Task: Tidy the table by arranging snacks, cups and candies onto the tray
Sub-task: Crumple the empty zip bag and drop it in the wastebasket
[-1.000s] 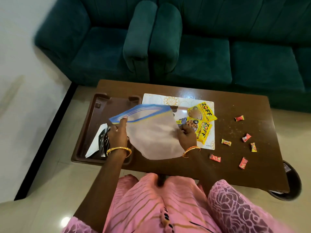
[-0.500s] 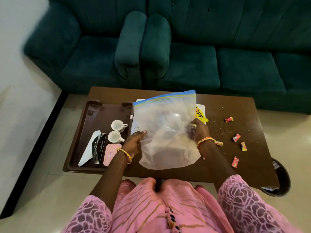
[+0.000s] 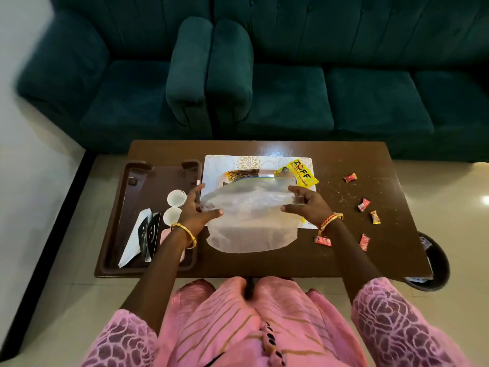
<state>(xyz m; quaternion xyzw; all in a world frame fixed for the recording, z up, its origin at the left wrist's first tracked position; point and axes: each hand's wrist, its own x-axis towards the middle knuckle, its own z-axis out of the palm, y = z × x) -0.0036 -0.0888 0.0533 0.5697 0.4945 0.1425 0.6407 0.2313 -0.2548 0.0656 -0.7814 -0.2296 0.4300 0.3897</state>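
Observation:
A clear zip bag (image 3: 251,223) with a blue strip lies tilted over the white placemat (image 3: 219,165). My left hand (image 3: 197,210) grips its left edge and my right hand (image 3: 308,205) grips its right edge. A yellow snack packet (image 3: 300,172) sticks out behind the bag's top right. Two white cups (image 3: 176,197) stand in the brown tray (image 3: 137,181) at the table's left, beside black-and-white folded papers (image 3: 144,234) and a pink item (image 3: 164,235). Several red wrapped candies (image 3: 363,205) are scattered on the table's right half.
The brown coffee table (image 3: 357,160) stands before a dark green sofa (image 3: 291,102). A dark round bin (image 3: 434,263) sits on the floor at the table's right front corner. My pink-clothed knees are close to the table's front edge.
The bag, held upright half a second ago, has tipped down toward the table. Both hands have shifted to its side edges. The yellow packet is visible again behind it.

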